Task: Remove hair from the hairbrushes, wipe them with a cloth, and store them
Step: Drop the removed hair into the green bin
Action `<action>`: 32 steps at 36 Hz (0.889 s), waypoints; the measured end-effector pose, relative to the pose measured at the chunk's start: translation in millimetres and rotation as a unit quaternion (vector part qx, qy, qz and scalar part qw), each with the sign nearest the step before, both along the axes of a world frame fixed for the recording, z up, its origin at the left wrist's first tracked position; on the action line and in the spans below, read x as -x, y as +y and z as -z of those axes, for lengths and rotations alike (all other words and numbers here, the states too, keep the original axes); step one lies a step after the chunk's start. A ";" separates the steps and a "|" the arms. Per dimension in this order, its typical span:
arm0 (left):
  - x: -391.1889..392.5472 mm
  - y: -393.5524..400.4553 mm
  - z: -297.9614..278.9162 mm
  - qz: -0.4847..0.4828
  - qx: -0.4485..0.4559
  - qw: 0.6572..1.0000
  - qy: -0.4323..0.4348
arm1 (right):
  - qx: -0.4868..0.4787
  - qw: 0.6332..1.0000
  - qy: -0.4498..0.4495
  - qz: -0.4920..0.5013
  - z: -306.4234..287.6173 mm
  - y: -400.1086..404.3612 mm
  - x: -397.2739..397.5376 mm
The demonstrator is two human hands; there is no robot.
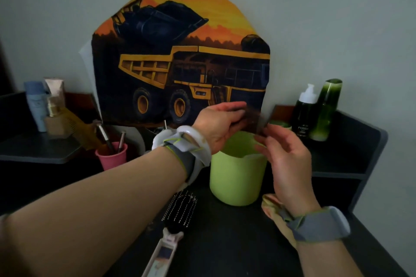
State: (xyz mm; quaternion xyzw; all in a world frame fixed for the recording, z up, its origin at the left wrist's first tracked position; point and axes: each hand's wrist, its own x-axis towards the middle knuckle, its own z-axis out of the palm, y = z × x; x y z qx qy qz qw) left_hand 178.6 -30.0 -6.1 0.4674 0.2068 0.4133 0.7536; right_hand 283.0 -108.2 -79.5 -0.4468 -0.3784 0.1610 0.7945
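My left hand (221,121) holds a small dark hairbrush (255,119), blurred, above the light green bin (236,173). My right hand (288,159) is just right of it, and its fingertips pinch a tuft of dark hair (262,131) at the brush's lower edge, over the bin's mouth. A second hairbrush (180,211), with black bristles and a pale pink handle, lies on the dark tabletop below my left wrist. A yellowish cloth (271,203) lies on the table, partly hidden under my right wrist.
A pink cup (112,155) with makeup brushes stands left of the bin. Tubes and bottles (45,105) fill the left shelf, green bottles (315,110) the right shelf. A dump-truck picture (180,56) leans on the wall behind.
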 end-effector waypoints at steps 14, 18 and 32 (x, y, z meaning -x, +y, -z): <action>-4.6 -12.3 -33.2 0.036 -0.142 0.989 0.007 | -0.040 0.996 -0.003 -0.074 -0.5 -11.2 9.1; 8.5 -31.3 -39.7 0.056 -0.132 0.990 0.001 | -0.063 0.975 -0.062 -0.205 -4.2 -4.5 43.4; 78.7 -28.1 -44.1 0.028 -0.138 0.990 0.030 | 0.224 0.900 -0.198 -0.318 28.6 -13.3 91.3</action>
